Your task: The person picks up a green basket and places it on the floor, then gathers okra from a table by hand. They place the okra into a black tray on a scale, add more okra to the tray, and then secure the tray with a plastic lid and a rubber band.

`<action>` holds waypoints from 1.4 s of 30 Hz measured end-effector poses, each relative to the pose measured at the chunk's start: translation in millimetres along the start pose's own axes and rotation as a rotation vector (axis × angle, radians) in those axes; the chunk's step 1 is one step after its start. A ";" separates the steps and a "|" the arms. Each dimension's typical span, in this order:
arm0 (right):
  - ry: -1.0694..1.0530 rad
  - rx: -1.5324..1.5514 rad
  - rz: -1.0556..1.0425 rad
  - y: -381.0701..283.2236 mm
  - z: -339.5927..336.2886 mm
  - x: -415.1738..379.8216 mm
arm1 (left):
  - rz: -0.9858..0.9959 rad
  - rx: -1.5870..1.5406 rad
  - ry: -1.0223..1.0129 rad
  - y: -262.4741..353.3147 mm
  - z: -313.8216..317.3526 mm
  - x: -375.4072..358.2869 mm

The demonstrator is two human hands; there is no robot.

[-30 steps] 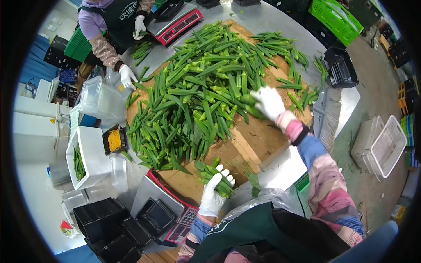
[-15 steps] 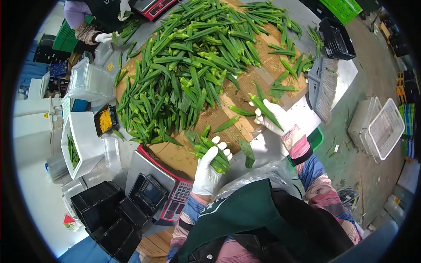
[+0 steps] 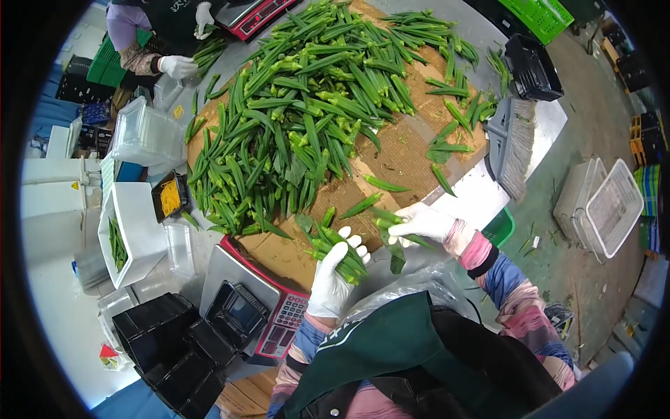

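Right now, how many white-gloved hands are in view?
4: the left hand, holding an okra bunch; the right hand, holding okra too; a co-worker's lower hand, at upper left; and the co-worker's upper hand, near a red scale. Others could be hidden.

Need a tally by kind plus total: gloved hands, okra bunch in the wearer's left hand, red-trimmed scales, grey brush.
Gloved hands: 4 (wearer's left hand, wearer's right hand, co-worker's hands)
Okra bunch in the wearer's left hand: 1
Red-trimmed scales: 2 (near scale, far scale)
Grey brush: 1
Total: 8
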State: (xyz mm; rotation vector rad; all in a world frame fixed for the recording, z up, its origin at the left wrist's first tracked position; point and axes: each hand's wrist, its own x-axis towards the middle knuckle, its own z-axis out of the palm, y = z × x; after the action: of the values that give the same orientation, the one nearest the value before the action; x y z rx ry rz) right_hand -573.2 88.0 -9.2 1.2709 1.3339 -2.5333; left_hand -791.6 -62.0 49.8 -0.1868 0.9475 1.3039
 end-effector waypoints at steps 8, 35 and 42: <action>0.059 -0.525 -0.230 -115.2 -55.0 12.0 | 0.019 -0.012 0.041 7.6 -6.0 4.1; -0.078 0.778 -0.379 -23.1 -83.9 34.9 | 0.010 -0.013 0.043 6.7 -0.8 7.8; 0.391 0.550 -0.189 14.2 -79.9 10.7 | -0.003 -0.022 0.038 1.2 -5.6 1.8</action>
State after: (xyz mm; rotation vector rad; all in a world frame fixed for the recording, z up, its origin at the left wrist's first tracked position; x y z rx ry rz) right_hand -523.3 137.9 -50.5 1.8933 0.8383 -3.0306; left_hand -795.5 -63.7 45.5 -0.2302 0.9652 1.3125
